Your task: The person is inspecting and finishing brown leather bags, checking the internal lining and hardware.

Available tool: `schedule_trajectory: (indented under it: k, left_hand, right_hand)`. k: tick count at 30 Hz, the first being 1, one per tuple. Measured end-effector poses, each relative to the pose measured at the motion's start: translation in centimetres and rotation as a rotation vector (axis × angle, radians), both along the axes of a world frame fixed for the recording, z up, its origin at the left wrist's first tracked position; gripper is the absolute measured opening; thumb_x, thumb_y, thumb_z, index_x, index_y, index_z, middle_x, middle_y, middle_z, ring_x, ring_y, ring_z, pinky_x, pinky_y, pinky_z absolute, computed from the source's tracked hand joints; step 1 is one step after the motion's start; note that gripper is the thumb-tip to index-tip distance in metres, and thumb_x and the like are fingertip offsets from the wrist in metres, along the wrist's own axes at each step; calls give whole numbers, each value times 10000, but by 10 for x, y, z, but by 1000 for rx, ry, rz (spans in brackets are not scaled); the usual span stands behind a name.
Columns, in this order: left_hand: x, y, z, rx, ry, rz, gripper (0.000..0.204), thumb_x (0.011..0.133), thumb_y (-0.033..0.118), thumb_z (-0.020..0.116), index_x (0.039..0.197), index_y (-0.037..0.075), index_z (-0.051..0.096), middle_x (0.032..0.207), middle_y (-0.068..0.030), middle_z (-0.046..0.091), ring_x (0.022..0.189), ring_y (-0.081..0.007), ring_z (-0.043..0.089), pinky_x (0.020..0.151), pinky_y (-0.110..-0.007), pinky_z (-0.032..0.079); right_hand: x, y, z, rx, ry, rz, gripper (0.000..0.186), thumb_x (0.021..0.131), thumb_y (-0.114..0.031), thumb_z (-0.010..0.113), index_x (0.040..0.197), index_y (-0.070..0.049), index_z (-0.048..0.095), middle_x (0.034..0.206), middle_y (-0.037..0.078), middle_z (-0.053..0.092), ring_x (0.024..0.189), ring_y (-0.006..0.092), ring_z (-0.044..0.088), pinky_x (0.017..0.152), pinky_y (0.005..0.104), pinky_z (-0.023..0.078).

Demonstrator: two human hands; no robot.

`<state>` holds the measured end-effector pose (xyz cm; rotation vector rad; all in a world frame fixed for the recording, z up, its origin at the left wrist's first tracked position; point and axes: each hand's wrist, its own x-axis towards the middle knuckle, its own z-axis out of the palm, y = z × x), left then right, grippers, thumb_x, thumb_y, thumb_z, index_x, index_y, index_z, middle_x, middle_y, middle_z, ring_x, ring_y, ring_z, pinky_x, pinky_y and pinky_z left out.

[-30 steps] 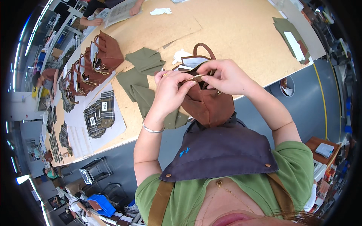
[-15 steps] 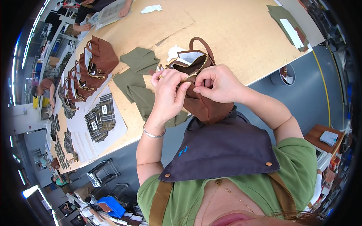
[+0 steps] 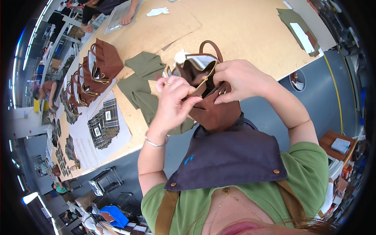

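A brown leather bag with a looped handle and pale lining is held up at the near table edge, its top spread and dark inside showing. My left hand is closed on the left side of the opening, along the brass zipper. My right hand grips the bag's right rim, fingers curled over it and thumb on the front. Olive fabric pieces lie just left of the bag, and a small white cloth lies behind it.
The table also holds several brown bags, plaid pieces and olive cutouts. A co-worker's hand rests at the far left edge. A bin and a small wooden cabinet stand right.
My hands have moved apart: the right one shifted rightward from the zipper to the bag's rim. The opening now gapes wider, showing more of the interior, and the zipper hangs across it.
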<state>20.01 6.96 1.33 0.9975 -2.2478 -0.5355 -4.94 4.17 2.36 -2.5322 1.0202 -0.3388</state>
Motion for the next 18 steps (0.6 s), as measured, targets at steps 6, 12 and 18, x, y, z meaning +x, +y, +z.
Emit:
schedule_trajectory:
  k: [6, 12, 18]
  left_hand:
    - [37, -19, -8, 79, -129, 142, 186, 778, 240, 790, 916, 134, 723, 945, 38, 612, 993, -177, 506, 954, -382, 250]
    - [-3, 3, 8, -93, -208, 31, 249, 798, 155, 729, 1012, 126, 604, 955, -40, 644, 872, -271, 630, 696, -381, 484]
    - [-8, -7, -6, 119, -120, -62, 163, 825, 102, 707, 935, 79, 589, 853, -73, 624, 837, -291, 600, 724, -391, 477]
  right_hand:
    - [16, 1, -6, 19, -45, 27, 349, 706, -371, 793, 795, -60, 660, 820, 87, 625, 829, 294, 651, 694, 427, 525]
    - [14, -10, -2, 152, 5, 113, 229, 778, -263, 713, 799, -39, 666, 743, 104, 635, 726, 298, 643, 649, 416, 505]
    - [7, -43, -5, 474, -16, 215, 126, 812, -113, 657, 881, -18, 705, 726, 110, 663, 614, 216, 602, 581, 338, 467]
